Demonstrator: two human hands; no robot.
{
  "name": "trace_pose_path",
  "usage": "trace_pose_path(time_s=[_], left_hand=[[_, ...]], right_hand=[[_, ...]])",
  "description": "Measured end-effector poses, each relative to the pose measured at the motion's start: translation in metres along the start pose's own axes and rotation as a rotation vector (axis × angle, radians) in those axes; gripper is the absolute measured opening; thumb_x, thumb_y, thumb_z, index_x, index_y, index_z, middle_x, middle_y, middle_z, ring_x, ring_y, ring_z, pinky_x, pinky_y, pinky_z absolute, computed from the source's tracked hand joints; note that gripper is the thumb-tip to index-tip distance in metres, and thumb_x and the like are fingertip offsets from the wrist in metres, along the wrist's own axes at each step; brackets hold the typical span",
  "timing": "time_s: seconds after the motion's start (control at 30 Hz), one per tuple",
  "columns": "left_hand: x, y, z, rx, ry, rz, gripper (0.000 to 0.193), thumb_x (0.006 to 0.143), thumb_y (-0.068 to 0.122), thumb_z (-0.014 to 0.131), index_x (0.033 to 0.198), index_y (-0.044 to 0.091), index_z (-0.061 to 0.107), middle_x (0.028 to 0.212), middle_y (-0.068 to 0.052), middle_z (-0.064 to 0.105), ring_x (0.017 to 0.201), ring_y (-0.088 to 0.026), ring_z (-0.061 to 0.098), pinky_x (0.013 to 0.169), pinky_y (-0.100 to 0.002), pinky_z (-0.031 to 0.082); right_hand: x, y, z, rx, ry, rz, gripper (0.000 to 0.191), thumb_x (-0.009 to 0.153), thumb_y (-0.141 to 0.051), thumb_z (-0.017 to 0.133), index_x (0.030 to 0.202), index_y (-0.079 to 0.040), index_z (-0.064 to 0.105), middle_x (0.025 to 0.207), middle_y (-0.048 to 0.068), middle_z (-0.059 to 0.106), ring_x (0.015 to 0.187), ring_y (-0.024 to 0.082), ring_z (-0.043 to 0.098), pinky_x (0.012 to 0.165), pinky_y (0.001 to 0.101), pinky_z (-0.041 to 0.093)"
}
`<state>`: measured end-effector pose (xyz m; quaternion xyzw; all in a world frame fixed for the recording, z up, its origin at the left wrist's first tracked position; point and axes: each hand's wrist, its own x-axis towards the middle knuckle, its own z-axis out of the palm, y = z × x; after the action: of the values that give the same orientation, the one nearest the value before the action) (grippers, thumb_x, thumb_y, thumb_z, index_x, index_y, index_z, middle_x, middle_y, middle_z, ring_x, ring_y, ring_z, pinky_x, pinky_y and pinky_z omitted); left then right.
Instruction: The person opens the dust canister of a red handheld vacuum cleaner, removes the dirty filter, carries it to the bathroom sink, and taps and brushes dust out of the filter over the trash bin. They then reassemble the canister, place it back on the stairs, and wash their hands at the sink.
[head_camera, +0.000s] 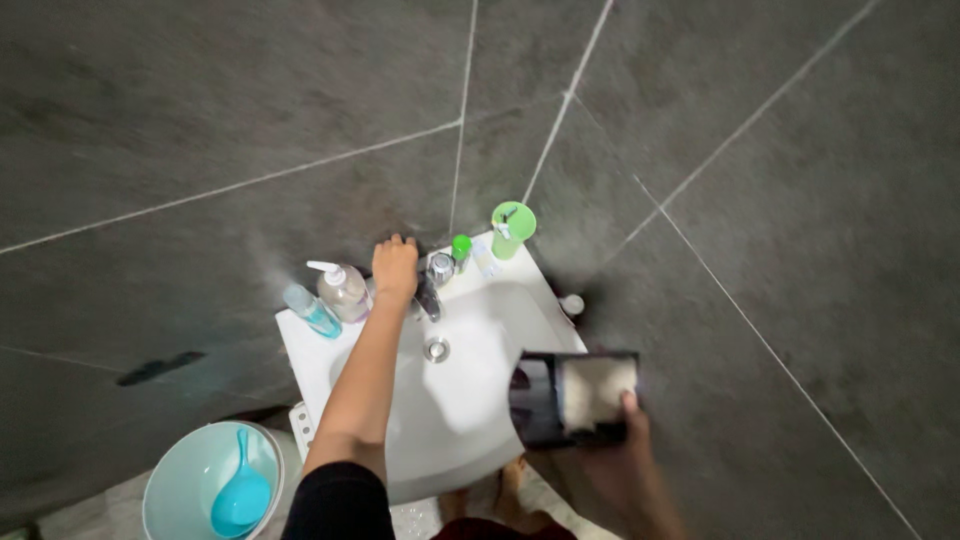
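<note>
While the left hand (395, 268) reaches out over the white sink (470, 400) and settles on the back of the chrome tap (432, 285), its fingers curl down over the fitting, so the grip looks closed on the tap's rear part, though the fingertips themselves are hidden from where I stand. Just beside that hand, on its outer side, stand a pump bottle (343, 290) and a small blue bottle (311, 310); on its other side sit a little green-capped bottle (461, 247) and a green cup (513, 229). The right hand (625, 450) holds a dark, boxy tray (572, 398) with a pale, fibrous-looking panel facing up, at the near edge of the sink, well apart from the tap. Its thumb lies over the tray's near rim, pinching it against fingers tucked below, which I cannot see. I judge the tray stiff and fairly light, likely slick if wet, and best held by its solid rim rather than the softer panel. The tap is rigid and smooth, so a firm hold is wanted. Down on the floor, to the left arm's outer side, a pale bucket (170, 480) holds a blue scoop (241, 495).
</note>
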<state>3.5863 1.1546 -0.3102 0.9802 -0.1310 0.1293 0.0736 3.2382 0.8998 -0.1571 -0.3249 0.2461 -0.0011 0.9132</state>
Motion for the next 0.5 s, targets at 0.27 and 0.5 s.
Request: trace_pose_path(time_s=[0.27,0.5], left_hand=[[-0.125,0.046,-0.104,-1.66,-0.149,-0.002,0.065,0.108,0.052,0.035,0.157,0.012,0.048,0.149,-0.01,0.065,0.124,-0.031,0.055,0.106,-0.036,0.04],[-0.246,0.094,-0.198,-1.618,0.033,-0.083,0.124,0.071,0.024,0.096,0.163,0.014,0.013,0.147,-0.014,0.049,0.137,-0.027,0.051,0.116,-0.04,0.041]], right_hand=[[0.04,0.022,0.016,-0.126,-0.182,0.14,0.078,0.095,-0.062,0.039,0.152,-0.008,0.039,0.148,0.016,0.053,0.133,0.035,0.053,0.107,0.0589,0.042],[0.045,0.054,0.061,-0.28,-0.432,0.103,0.065,0.104,-0.044,0.037,0.16,-0.012,0.027,0.153,0.014,0.046,0.138,0.032,0.047,0.111,0.0518,0.039]])
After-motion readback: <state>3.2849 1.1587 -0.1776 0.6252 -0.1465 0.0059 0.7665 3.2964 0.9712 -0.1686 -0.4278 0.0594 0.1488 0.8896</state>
